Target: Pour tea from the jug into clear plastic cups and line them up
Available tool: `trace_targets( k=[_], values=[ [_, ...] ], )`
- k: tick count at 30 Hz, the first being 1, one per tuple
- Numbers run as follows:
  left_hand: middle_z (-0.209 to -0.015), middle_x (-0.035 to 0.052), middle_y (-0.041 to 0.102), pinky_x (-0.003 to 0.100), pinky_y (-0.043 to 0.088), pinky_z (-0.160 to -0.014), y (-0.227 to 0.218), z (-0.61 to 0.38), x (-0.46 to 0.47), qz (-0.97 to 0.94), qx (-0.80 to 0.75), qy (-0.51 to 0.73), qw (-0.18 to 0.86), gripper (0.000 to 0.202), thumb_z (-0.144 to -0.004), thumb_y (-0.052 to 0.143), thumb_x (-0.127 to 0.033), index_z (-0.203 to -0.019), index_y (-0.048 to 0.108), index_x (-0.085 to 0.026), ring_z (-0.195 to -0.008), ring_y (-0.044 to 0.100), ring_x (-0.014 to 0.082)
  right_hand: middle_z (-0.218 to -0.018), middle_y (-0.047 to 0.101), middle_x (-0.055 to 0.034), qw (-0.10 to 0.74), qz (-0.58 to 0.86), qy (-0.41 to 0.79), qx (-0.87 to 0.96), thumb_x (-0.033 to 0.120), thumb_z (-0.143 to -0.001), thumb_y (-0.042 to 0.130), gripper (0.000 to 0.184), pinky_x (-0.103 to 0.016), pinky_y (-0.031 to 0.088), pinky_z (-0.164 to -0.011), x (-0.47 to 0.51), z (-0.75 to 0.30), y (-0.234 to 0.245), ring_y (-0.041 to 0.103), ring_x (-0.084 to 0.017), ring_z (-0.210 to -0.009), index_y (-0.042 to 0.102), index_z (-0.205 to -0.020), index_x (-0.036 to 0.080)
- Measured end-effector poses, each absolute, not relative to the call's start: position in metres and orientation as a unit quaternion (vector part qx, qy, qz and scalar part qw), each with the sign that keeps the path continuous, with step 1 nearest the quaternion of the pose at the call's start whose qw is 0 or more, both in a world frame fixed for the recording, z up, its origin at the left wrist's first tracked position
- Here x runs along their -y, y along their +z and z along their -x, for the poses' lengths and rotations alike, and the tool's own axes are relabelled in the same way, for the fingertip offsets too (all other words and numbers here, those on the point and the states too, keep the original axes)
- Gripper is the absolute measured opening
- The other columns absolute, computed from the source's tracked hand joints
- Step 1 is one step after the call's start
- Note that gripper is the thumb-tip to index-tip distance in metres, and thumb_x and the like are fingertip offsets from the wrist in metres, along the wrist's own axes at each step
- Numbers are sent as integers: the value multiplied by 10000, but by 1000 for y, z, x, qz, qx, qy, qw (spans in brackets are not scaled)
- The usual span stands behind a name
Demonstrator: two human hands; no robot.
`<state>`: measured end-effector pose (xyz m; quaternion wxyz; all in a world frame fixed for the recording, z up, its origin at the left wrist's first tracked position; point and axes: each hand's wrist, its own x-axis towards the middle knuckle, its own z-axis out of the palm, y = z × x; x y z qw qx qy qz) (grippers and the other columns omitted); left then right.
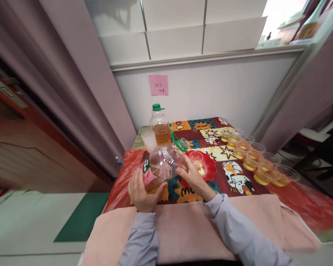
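A large clear plastic jug [163, 160] with amber liquid low inside is tilted, its uncapped mouth pointing up and to the right. My left hand [144, 190] is wrapped round its labelled lower body. My right hand [192, 173] grips it near the shoulder, just below the green neck ring. Under the mouth lies a red scalloped plate [211, 167] with a clear plastic cup [196, 156] on it. Behind the jug, a stack of clear cups [149, 140] stands beside a second jug [161, 129], upright with a green cap and amber liquid.
Along the right side of the table stand several clear cups [251, 162] of yellow liquid in rows. A pink towel [183, 229] covers the near edge, over red plastic sheeting [119, 177]. The wall behind carries a pink note [158, 85]. A patterned mat [230, 147] lies beneath.
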<state>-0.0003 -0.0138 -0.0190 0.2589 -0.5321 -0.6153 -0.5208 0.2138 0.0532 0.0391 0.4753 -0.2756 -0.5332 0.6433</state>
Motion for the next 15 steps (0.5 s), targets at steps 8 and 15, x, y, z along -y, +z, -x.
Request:
trace_targets(
  k=[8,15],
  values=[
    [-1585,266,627,610,434,-1252,-19,10,24,574,604,-507,221,1025,-766,794,-870,-1518,658,-187,-1485,589,454,-1511,629,-141,482,255,683,487,652,-870,854,969,-483,692,-923,-54,-210,39,708,-355,-1319,397,-1681,382],
    [-1512,218,690,651,464,-1224,-19,32,11,305,599,-739,-40,858,-977,492,-836,-1503,660,-179,-1392,666,407,-1519,610,-139,479,252,691,480,660,-885,837,920,-509,668,-992,-59,-215,27,658,-369,-1387,444,-1661,361]
  ],
)
